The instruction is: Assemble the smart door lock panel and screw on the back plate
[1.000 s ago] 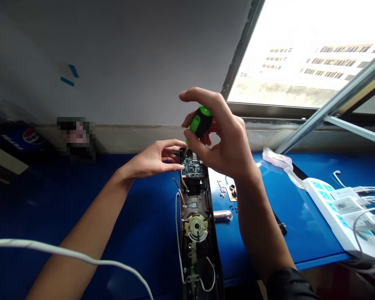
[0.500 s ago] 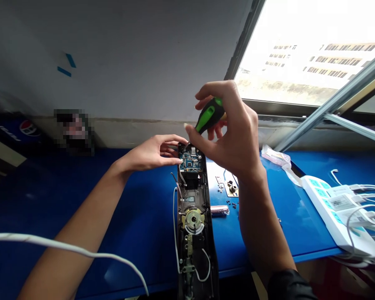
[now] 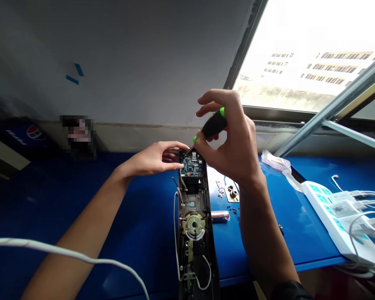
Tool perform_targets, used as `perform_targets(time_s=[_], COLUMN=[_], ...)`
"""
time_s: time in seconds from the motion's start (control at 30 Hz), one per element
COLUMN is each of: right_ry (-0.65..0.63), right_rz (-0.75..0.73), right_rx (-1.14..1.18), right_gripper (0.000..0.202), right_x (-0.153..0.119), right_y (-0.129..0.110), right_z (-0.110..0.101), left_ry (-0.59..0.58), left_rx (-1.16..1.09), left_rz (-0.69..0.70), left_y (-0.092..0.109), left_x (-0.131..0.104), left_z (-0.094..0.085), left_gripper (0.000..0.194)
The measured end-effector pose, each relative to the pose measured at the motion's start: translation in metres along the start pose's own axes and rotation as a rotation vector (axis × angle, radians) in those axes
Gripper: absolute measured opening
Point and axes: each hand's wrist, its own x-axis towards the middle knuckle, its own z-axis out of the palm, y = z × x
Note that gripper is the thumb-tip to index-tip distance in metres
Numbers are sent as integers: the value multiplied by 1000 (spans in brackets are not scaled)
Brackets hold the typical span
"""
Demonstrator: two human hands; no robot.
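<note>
Hands apart: R hand [image 3: 234, 137] clamped on green/black screwdriver [image 3: 214, 123], tip at PCB [image 3: 191, 165] below it; L hand [image 3: 153, 158] steadies black housing [image 3: 208, 200] w/ PCB, between both hands.

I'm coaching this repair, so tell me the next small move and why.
Probably turn the screwdriver gently with the right hand: its tip is down at the blue circuit board's upper left corner, while the left hand steadies the black housing.
</note>
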Motion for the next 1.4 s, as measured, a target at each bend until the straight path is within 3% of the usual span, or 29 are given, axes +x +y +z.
perform_targets(time_s=[0.07,0.23,0.37,0.53,0.67,1.0,1.17,1.3,1.4], right_ry=[-2,19,-9,3,-36,-120,-9,102,89], right_rz=[-30,-38,-51,-14,-33,86,53,31,43], right_rx=[-10,-24,1,-44,-31,-39,-38,11,8], right_gripper=[50,36,48,34,48,39,35,38,44], right_x=[0,0,-1,-3,-2,2,3,2,2], right_y=[1,2,1,3,1,-10,-10,-9,-9], right_z=[-1,-1,-3,-3,-4,-15,-20,-24,-33], left_ry=[-3,6,-10,3,-11,13,152,286,319], left_rx=[4,28,43,64,59,86,233,378,447], left_rz=[-6,0,-2,15,4,-31,113,241,339], left_y=[0,1,2,3,1,2,8,11,11], left_x=[0,-1,-2,-2,-2,-2,-3,-1,1], left_z=[0,0,0,-1,-1,-2,0,6,10], left_gripper=[56,55,55,57,58,58,50,21,12])
